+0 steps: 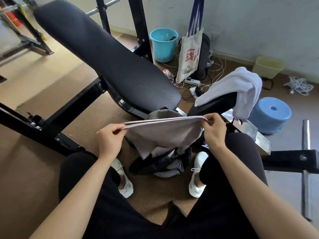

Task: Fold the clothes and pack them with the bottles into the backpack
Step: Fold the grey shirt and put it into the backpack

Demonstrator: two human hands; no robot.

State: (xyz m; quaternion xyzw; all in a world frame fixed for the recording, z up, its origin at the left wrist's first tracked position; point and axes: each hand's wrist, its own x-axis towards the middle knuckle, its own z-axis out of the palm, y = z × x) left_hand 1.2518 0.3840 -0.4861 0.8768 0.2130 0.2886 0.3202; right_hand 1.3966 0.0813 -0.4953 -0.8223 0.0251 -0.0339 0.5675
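Here, my left hand (pixel 110 135) and right hand (pixel 213 130) each pinch a top corner of a grey garment (pixel 164 133), fingers (pixel 117 129) clamped on its edge, above the dark backpack (pixel 160 164) on the floor (pixel 43 169). It looks light and limp, so holding it by the corners should give most control.

Floor (pixel 43 169): brown board-like sheets on the L, greyer on the R. Directly on it, btwn two white shoes (pixel 123 180), a black-and-grey backpack (pixel 160 164), slumped. Further back nr the wall: blue bucket (pixel 163 47), yellow-green bin (pixel 267 66), power strip (pixel 192 81) w/ tangled cables, loose white cable bundle (pixel 300 85). Blue stool (pixel 271 114) stands nearer, R side. Black bench frame (pixel 51 128) rests on the floor and carries a long backrest pad (pixel 103 56), tilted, plus a smaller seat pad (pixel 214 104). White garment (pixel 241 85) is draped over the seat pad's far end, hanging down its R side.
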